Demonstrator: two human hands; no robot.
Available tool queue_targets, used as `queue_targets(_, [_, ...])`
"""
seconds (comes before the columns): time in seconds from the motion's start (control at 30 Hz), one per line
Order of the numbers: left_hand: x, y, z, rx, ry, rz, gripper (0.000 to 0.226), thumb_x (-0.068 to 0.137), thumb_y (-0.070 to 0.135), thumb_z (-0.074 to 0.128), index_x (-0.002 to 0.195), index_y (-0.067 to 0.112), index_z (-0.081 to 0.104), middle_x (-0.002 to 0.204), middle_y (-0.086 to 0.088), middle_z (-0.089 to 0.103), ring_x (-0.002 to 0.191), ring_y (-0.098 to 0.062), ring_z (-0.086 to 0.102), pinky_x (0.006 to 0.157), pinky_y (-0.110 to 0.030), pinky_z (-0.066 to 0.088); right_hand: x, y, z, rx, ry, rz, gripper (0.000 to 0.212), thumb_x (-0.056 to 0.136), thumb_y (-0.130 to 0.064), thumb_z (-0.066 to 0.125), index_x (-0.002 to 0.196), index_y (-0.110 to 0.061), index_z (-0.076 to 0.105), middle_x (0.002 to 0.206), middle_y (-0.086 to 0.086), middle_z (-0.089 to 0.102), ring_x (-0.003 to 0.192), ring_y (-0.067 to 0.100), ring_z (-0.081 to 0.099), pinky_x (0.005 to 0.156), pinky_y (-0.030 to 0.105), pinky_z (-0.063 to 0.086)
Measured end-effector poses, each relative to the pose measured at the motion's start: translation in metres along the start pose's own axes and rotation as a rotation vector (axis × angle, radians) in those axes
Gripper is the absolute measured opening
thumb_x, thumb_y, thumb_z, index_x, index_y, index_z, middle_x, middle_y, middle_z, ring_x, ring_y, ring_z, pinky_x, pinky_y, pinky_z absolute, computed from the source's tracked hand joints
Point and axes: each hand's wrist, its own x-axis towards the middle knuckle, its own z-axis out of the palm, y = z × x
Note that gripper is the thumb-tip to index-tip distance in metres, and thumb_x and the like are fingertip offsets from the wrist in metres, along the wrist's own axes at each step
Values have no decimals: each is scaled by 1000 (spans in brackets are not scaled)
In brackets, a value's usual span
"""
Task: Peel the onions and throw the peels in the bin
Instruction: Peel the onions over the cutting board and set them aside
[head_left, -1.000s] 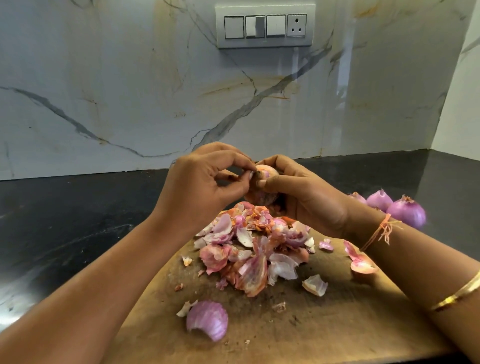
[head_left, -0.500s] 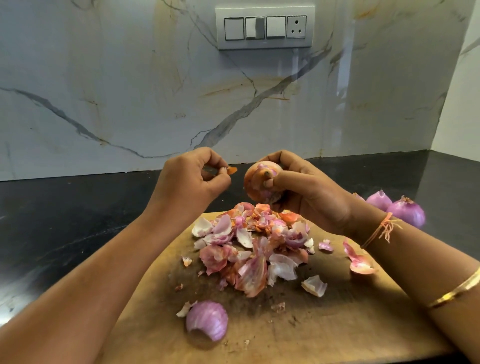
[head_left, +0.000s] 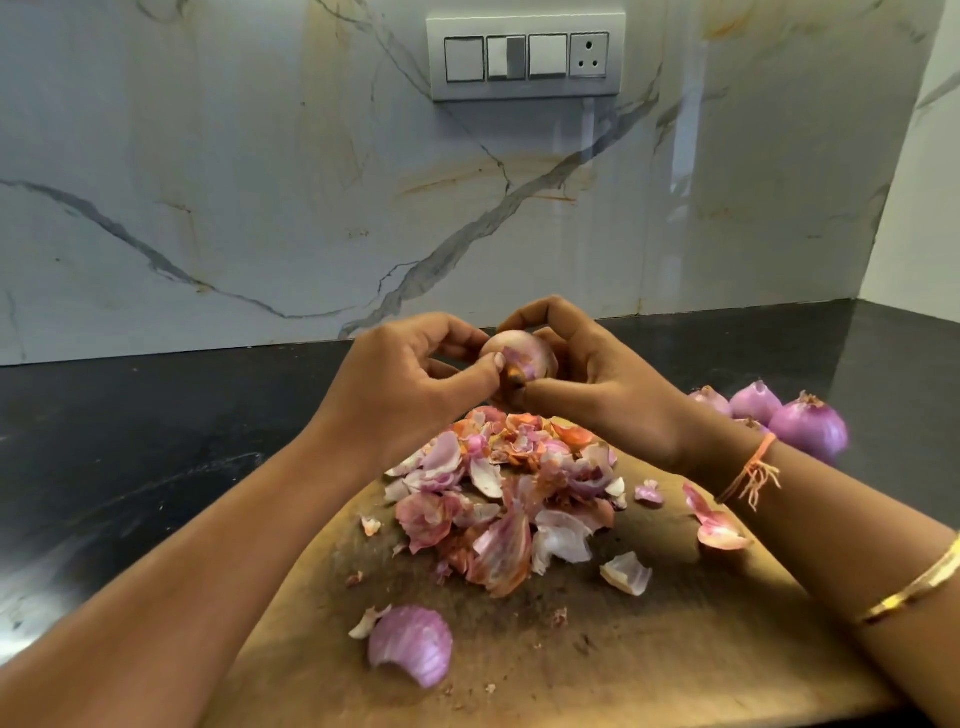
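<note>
One held onion (head_left: 519, 351), at least three onions aside (head_left: 808, 434), one peel heap (head_left: 498, 493), one cutting board (head_left: 675, 649)

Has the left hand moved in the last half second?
Yes. Against the grey wall switch panel, the left hand shifted right, and now pinches the half-peeled pink onion.

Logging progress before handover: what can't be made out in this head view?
Bin: nowhere in the head view.
Held onion: underside and far side hidden by the left hand and right hand, so remaining skin is unclear.
Onions on the counter: count uncertain; the right wrist covers part of the group.
Cutting board: near edge cut off by the frame bottom and forearms.
</note>
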Motion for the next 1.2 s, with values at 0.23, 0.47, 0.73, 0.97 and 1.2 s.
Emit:
queue_targets(0.23, [2, -1, -2, -49, 33, 8, 32, 60, 54, 64, 82, 30, 70, 76, 7, 74, 71, -12, 71, 74, -39, 60, 0, -1, -1, 9, -12, -8, 38, 77, -19, 68, 111, -22, 51, 108, 4, 60, 89, 13, 67, 77, 24, 56])
queue_targets(0.47, [1, 1, 1, 43, 91, 54, 10, 70, 32, 64, 76, 30, 71, 69, 10, 73, 63, -3, 69, 65, -22, 58, 1, 2, 0, 12, -11, -4, 41, 73, -23, 67, 112, -21, 52, 111, 6, 60, 94, 19, 66, 83, 31, 57])
queue_targets(0.73, [2, -3, -2, 276, 203, 181, 17, 79, 21, 62, 81, 16, 77, 64, 4, 71, 60, -13, 65, 52, -27, 51, 2, 3, 2, 17, -28, -3, 42, 75, -20, 65, 115, -16, 51, 111, 9, 60, 96, 22, 66, 86, 37, 57])
queue_targets(0.97, [4, -6, -1, 212, 180, 91, 15, 87, 12, 63, 78, 21, 72, 66, 5, 71, 57, -10, 68, 62, -33, 57, 2, 4, 0, 111, -33, 29, 34, 75, -20, 61, 109, -20, 53, 108, 9, 61, 90, 17, 66, 76, 29, 56])
queue_targets(1.2, [5, -11, -2, 248, 67, 29, 13, 88, 16, 62, 86, 11, 74, 67, 5, 70, 58, -6, 67, 64, -29, 58, 3, 5, -5, 309, -5, 83, 33, 75, -21, 55, 108, -17, 53, 105, 9, 57, 88, 23, 59, 68, 28, 52])
